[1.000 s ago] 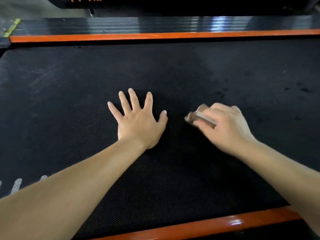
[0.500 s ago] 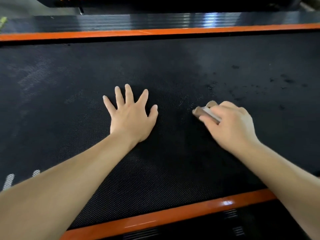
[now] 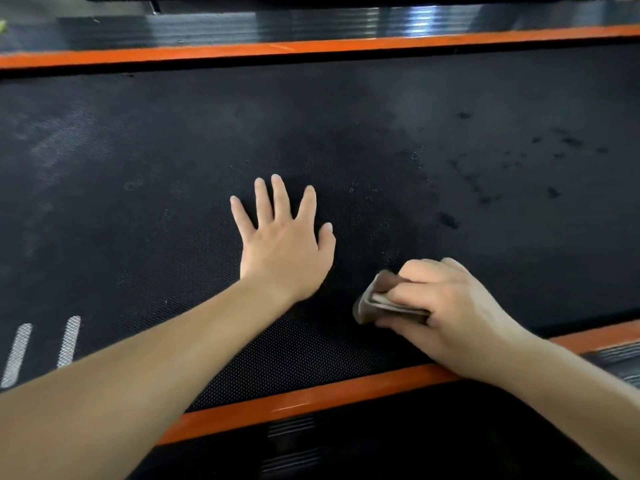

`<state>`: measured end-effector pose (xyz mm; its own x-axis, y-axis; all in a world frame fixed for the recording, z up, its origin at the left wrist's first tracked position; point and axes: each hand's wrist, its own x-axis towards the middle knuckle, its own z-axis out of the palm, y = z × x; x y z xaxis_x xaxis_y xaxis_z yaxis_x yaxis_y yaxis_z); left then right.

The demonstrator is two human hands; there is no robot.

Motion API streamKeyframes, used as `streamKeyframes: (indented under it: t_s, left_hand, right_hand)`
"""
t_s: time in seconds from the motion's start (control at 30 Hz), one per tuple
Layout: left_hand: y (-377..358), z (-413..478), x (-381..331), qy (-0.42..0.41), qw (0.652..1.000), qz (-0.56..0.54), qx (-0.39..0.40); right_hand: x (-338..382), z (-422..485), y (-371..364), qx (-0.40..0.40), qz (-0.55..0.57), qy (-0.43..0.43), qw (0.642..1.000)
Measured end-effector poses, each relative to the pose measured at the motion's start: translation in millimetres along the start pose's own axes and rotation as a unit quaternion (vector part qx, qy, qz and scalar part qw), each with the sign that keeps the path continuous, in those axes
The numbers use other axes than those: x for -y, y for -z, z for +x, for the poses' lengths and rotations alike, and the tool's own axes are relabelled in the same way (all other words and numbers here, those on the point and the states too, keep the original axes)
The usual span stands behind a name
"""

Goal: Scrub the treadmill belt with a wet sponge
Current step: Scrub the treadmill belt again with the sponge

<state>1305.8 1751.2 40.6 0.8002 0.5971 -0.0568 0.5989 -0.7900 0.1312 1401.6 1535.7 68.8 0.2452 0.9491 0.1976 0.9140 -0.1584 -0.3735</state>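
- The left hand (image 3: 284, 247) is being held flat on the treadmill belt (image 3: 346, 116), palm down, with all five fingers straight and spread. Nothing is being gripped by it. Its forearm is being extended in from 8 o'clock.
- The right hand (image 3: 446, 313) is being held with knuckles turned upward and fingers curled round the sponge (image 3: 375, 301), which is being pinched between the fingers above and the thumb below. Its forearm is being extended in from 4 o'clock.
- The sponge, brownish with a paler layer, is being held low at the belt surface, at about 4 o'clock of the left hand, near it but apart from it. Only its left end is being shown past the fingers; contact with the belt cannot be confirmed, as the sponge is blurred.
- Counts being recorded: two hands, one sponge, one belt.
- Two rails are being noted: the far orange rail (image 3: 311, 46) along the belt's 12 o'clock edge, and the near orange rail (image 3: 311, 403) along its 6 o'clock edge, the latter being crossed by both forearms.
- Two white stripes (image 3: 17, 355) are being seen on the belt at 8 o'clock.
- Dark wet spots (image 3: 450, 220) are being seen scattered toward 2 o'clock; their number cannot be told.
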Motion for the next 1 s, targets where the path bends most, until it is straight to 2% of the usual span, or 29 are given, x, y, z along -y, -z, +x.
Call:
streamKeyframes:
  t_s: [0.07, 0.1, 0.2, 0.23, 0.3, 0.37, 0.47, 0.6, 0.67, 0.83, 0.93, 1.0]
  left_hand:
    - [0, 0, -1, 0.0, 1.0, -0.001, -0.002]
    - [0, 0, -1, -0.002, 1.0, -0.003, -0.005]
    - [-1, -1, -1, 0.0, 1.0, -0.004, -0.005]
    - [-1, -1, -1, 0.001, 1.0, -0.004, -0.006]
    - [0, 0, -1, 0.004, 1.0, 0.0, -0.008]
    - [1, -1, -3, 0.01, 1.0, 0.006, -0.001]
    - [7, -1, -6, 0.013, 1.0, 0.014, 0.005]
    - [10, 7, -18, -0.037, 0.998, -0.049, 0.0]
    - [7, 12, -28, -0.029, 0.997, -0.074, -0.003]
    - [-3, 12, -38, -0.002, 1.0, -0.026, 0.001]
    - [-3, 13, -39, -0.002, 1.0, -0.027, -0.003]
    - [-3, 13, -38, -0.004, 1.0, -0.03, 0.001]
  right_hand:
    - [-11, 4, 9, 0.046, -0.048, 0.034, 0.997]
    - [-22, 11, 15, 0.04, -0.071, 0.014, 0.997]
    - [-42, 17, 30, -0.021, -0.039, -0.135, 0.99]
    - [-40, 11, 28, -0.036, -0.013, -0.153, 0.987]
    - [-22, 0, 19, -0.01, 0.015, -0.108, 0.994]
    - [-10, -12, 13, 0.057, 0.04, -0.062, 0.996]
    - [-24, -19, 32, 0.109, 0.036, -0.064, 0.991]
    - [-58, -41, 67, 0.109, 0.043, -0.1, 0.988]
    - [-65, -50, 70, 0.113, 0.058, -0.114, 0.985]
    - [-50, -31, 50, 0.091, 0.075, -0.068, 0.991]
    - [-79, -4, 37, 0.04, 0.018, -0.037, 0.998]
    - [-104, 22, 37, -0.035, -0.032, -0.107, 0.993]
